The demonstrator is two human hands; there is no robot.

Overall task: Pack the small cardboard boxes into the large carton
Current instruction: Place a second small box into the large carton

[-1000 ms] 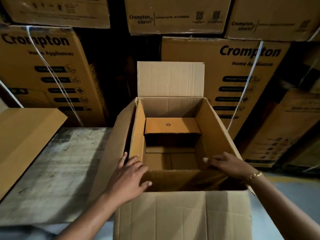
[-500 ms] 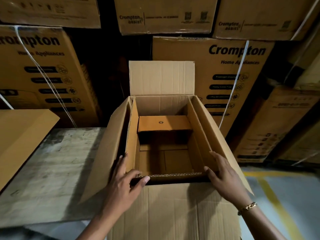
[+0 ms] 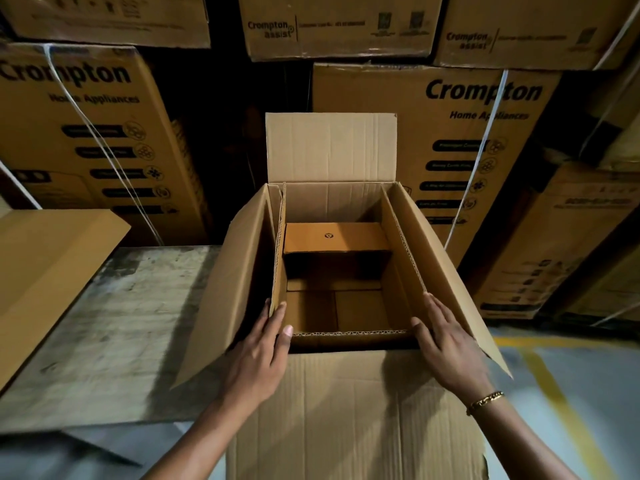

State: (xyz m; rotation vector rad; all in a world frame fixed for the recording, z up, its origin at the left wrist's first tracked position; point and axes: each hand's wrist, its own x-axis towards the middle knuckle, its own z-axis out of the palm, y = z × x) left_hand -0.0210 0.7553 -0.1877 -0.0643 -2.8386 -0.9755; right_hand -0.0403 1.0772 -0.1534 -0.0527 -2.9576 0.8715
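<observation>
The large carton [image 3: 349,403] stands open in front of me, all its flaps spread outward. One small cardboard box [image 3: 334,237] with a small dark logo lies inside against the far wall; the near part of the carton floor is bare. My left hand [image 3: 265,355] grips the near left corner, thumb inside the rim and fingers outside on the left flap. My right hand [image 3: 446,341] lies flat with fingers together on the near right corner, pressing the right flap outward. A gold bracelet sits on that wrist.
A worn wooden platform [image 3: 114,327] lies to the left of the carton, with a flat brown cardboard piece [image 3: 45,271] on its left end. Tall printed appliance cartons [image 3: 478,133] are stacked close behind and to both sides. Grey floor with a yellow line [image 3: 554,403] shows at right.
Both hands slid from the near flap to the carton's near corners. The near flap now hangs fully down and the side flaps are spread wider.
</observation>
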